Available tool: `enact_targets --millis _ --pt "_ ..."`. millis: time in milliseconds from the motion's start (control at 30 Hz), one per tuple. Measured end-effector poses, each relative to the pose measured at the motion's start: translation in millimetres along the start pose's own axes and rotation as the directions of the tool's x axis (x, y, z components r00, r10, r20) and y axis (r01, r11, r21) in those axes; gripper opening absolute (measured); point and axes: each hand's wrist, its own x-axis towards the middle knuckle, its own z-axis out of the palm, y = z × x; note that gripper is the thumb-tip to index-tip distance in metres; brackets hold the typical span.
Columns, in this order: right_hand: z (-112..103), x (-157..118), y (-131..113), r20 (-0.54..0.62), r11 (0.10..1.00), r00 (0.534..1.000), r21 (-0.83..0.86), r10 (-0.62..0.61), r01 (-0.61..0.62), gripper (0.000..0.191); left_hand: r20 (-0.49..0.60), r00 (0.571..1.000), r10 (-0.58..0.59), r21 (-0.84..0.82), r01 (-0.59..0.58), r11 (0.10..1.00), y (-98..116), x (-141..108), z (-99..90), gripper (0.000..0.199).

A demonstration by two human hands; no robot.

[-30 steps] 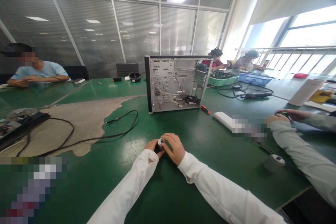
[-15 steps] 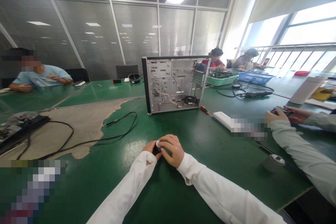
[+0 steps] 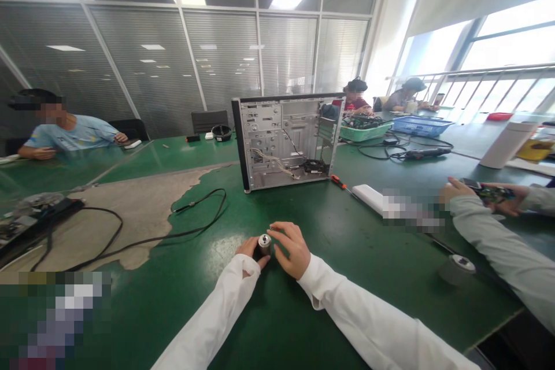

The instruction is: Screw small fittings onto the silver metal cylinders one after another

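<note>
A small metal cylinder with dark holes in its top stands upright on the green table. My left hand is wrapped round its left side, thumb in front. Just right of the cylinder is my right hand, its thumb apart from the fingers. Its index fingertip is close to the cylinder's top edge, with a tiny item at the tip that is too small to name. Beyond both hands stands an open computer case with cables and a fan inside.
An orange screwdriver and a white box lie right of the case. Another cylinder stands near a co-worker's arms; that person holds a circuit board. Black cable runs at left.
My right hand has drawn back to the right from the cylinder, baring its top. The co-worker's circuit board at right has turned and shows more. The view has shifted slightly.
</note>
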Motion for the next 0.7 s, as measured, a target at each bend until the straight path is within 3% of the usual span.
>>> enact_targets --millis 100,167,267,333,700 --pt "-1 -6 11 0.065 0.992 0.993 -0.084 0.101 -0.095 0.043 0.015 1.000 -0.022 0.009 0.022 1.000 -1 0 0.0 0.045" --pt "-3 -11 15 0.178 0.981 0.972 -0.145 0.154 -0.129 0.045 0.028 0.999 -0.024 0.007 0.024 1.000 -1 0 -1.2 0.045" --pt "-9 -16 15 0.364 0.972 0.914 -0.211 0.180 -0.107 0.049 0.035 0.999 -0.033 0.012 0.032 0.999 0 0 -2.6 0.044" --pt "-14 -19 14 0.427 0.970 0.887 -0.228 0.175 -0.082 0.051 0.038 0.999 -0.037 0.017 0.037 0.999 -1 0 -2.2 0.044" --pt "-19 -23 15 0.474 0.964 0.864 -0.260 0.170 -0.048 0.048 0.028 1.000 0.001 0.053 -0.002 0.999 -2 -1 -0.7 0.043"
